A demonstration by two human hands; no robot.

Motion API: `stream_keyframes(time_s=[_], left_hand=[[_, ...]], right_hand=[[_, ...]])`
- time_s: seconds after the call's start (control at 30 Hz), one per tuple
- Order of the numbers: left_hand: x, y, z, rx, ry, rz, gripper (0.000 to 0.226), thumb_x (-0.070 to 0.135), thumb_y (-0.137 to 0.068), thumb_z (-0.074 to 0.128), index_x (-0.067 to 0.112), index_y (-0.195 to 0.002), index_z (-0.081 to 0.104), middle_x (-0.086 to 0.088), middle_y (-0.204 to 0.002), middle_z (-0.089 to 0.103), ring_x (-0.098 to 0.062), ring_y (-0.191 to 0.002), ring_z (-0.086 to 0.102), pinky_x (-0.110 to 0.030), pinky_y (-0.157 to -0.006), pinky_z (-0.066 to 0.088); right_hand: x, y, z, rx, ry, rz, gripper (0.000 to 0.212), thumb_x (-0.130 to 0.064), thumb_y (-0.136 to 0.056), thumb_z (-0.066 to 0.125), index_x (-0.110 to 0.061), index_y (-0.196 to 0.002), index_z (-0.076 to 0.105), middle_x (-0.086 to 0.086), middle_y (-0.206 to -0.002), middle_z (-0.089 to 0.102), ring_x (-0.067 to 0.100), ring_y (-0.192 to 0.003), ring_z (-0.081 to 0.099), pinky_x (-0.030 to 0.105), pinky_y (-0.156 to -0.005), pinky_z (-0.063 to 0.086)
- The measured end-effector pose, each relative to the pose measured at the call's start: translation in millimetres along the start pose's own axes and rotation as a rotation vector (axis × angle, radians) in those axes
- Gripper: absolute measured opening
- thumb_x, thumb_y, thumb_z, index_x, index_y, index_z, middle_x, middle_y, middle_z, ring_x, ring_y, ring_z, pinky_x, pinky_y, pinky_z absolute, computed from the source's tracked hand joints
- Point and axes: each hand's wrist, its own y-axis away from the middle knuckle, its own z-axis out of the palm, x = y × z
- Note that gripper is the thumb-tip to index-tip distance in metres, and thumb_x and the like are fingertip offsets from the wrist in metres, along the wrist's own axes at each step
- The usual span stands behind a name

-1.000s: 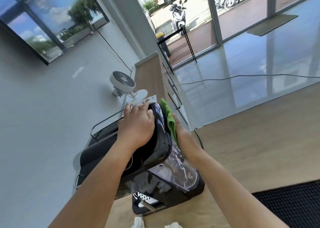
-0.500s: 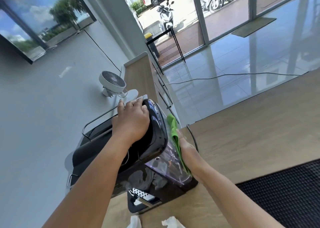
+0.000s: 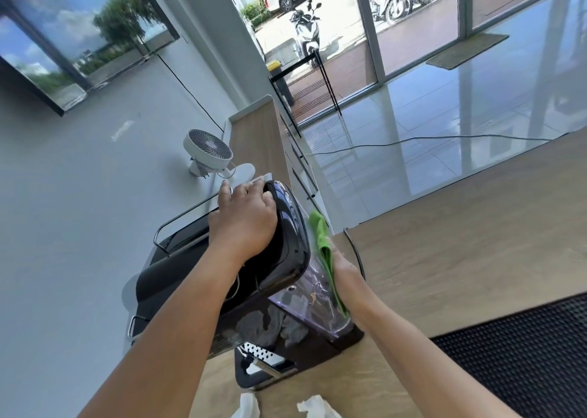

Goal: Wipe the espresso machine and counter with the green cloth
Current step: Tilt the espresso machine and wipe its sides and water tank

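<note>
Daylight is pouring through tall glass doors [image 3: 416, 20], and the glossy tiled floor [image 3: 460, 106] is reflecting their frames. A doormat [image 3: 467, 51] is lying just inside them, and a thin cable [image 3: 444, 136] is trailing across the tiles. A white fan [image 3: 208, 149] is standing beside the grey wall [image 3: 79, 227], where a dark-framed panel [image 3: 79, 27] is showing sky and trees. Scooters [image 3: 305, 30] are standing parked outside.

Green cloth [image 3: 323, 245] lies against the clear side of the black espresso machine [image 3: 290, 252].
</note>
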Motion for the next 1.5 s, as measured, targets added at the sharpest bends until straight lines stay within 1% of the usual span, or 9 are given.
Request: stream_keyframes(time_s=[0.3, 0.5, 0.6, 0.83, 1.0, 1.17, 1.3, 1.4, 1.5], left_hand=[[0.2, -1.3, 3.3, -0.004, -0.020, 0.000, 0.051, 0.035, -0.103, 0.019, 0.030, -0.154, 0.021, 0.005, -0.162, 0.018, -0.021, -0.151, -0.004, -0.051, -0.116, 0.014], [0.9, 0.3, 0.7, 0.004, -0.004, 0.003, 0.051, 0.034, -0.102, 0.019, 0.030, -0.152, 0.022, 0.005, -0.161, 0.021, -0.020, -0.151, -0.003, -0.052, -0.116, 0.014], [1.2, 0.4, -0.2, 0.004, -0.007, 0.009, 0.051, 0.035, -0.102, 0.019, 0.030, -0.153, 0.022, 0.005, -0.161, 0.020, -0.019, -0.151, -0.004, -0.051, -0.117, 0.014], [0.9, 1.2, 2.9, 0.012, -0.020, 0.009, 0.050, 0.035, -0.103, 0.018, 0.029, -0.152, 0.022, 0.004, -0.161, 0.020, -0.020, -0.151, -0.005, -0.051, -0.116, 0.016], [2.9, -1.1, 1.2, 0.020, -0.009, 0.016, 0.051, 0.035, -0.102, 0.017, 0.030, -0.153, 0.021, 0.004, -0.161, 0.021, -0.021, -0.151, -0.005, -0.051, -0.117, 0.016], [0.8, 0.2, 0.8, 0.020, -0.007, 0.010, 0.051, 0.034, -0.102, 0.017, 0.029, -0.153, 0.020, 0.004, -0.161, 0.021, -0.021, -0.151, -0.005, -0.051, -0.117, 0.015], [0.2, 0.4, 3.0, 0.020, -0.015, 0.015, 0.051, 0.034, -0.102, 0.017, 0.030, -0.153, 0.020, 0.004, -0.161, 0.020, -0.021, -0.151, -0.005, -0.050, -0.117, 0.015], [0.2, 0.1, 3.5, 0.015, -0.020, 0.009, 0.051, 0.035, -0.102, 0.016, 0.031, -0.153, 0.019, 0.005, -0.161, 0.019, -0.021, -0.151, -0.005, -0.050, -0.117, 0.015], [2.2, -1.2, 3.6, 0.005, -0.022, 0.007, 0.052, 0.034, -0.102, 0.015, 0.030, -0.154, 0.019, 0.004, -0.161, 0.018, -0.022, -0.151, -0.005, -0.051, -0.116, 0.015]], right_hand=[[-44.1, -36.9, 3.5, -0.078, -0.040, -0.102, 0.056, -0.052, -0.102, 0.024, -0.027, -0.151, 0.033, -0.011, -0.155, 0.035, 0.006, -0.143, 0.031, 0.035, -0.121, 0.020], [-2.8, -7.0, -1.2, -0.051, -0.017, -0.074, 0.065, -0.081, -0.083, 0.024, -0.058, -0.144, 0.026, -0.030, -0.154, 0.026, 0.002, -0.148, 0.011, 0.046, -0.123, 0.001], [-10.2, -2.9, 5.8, -0.039, -0.138, -0.116, 0.082, -0.087, -0.077, 0.034, -0.045, -0.147, 0.034, -0.021, -0.152, 0.038, 0.003, -0.143, 0.028, 0.043, -0.121, 0.017], [-91.5, -64.5, 15.3, -0.090, -0.100, -0.159, 0.035, -0.044, -0.098, 0.048, -0.022, -0.114, 0.070, -0.001, -0.109, 0.073, 0.008, -0.101, 0.067, 0.026, -0.094, 0.051], [-76.5, -87.4, 9.4, -0.103, -0.021, -0.003, 0.027, -0.030, -0.096, 0.048, -0.011, -0.103, 0.066, 0.009, -0.093, 0.071, 0.019, -0.085, 0.066, 0.026, -0.074, 0.053], [-6.5, -66.4, -11.5, 0.000, -0.148, 0.134, 0.037, -0.038, -0.095, 0.048, -0.010, -0.113, 0.064, 0.014, -0.117, 0.062, 0.026, -0.103, 0.060, 0.031, -0.092, 0.048], [-7.3, -40.5, -4.8, -0.060, -0.175, -0.020, 0.046, -0.047, -0.102, 0.030, -0.038, -0.144, 0.044, -0.013, -0.153, 0.040, 0.029, -0.144, 0.032, 0.059, -0.118, 0.017], [-51.7, -43.4, 2.6, -0.073, -0.164, -0.123, 0.044, -0.028, -0.106, 0.027, -0.018, -0.143, 0.048, -0.005, -0.144, 0.052, 0.013, -0.135, 0.047, 0.033, -0.115, 0.034], [-76.4, -62.1, 5.8, -0.104, -0.056, -0.107, 0.034, -0.021, -0.105, 0.031, -0.017, -0.107, 0.065, -0.003, -0.098, 0.073, 0.009, -0.094, 0.067, 0.019, -0.085, 0.053]])
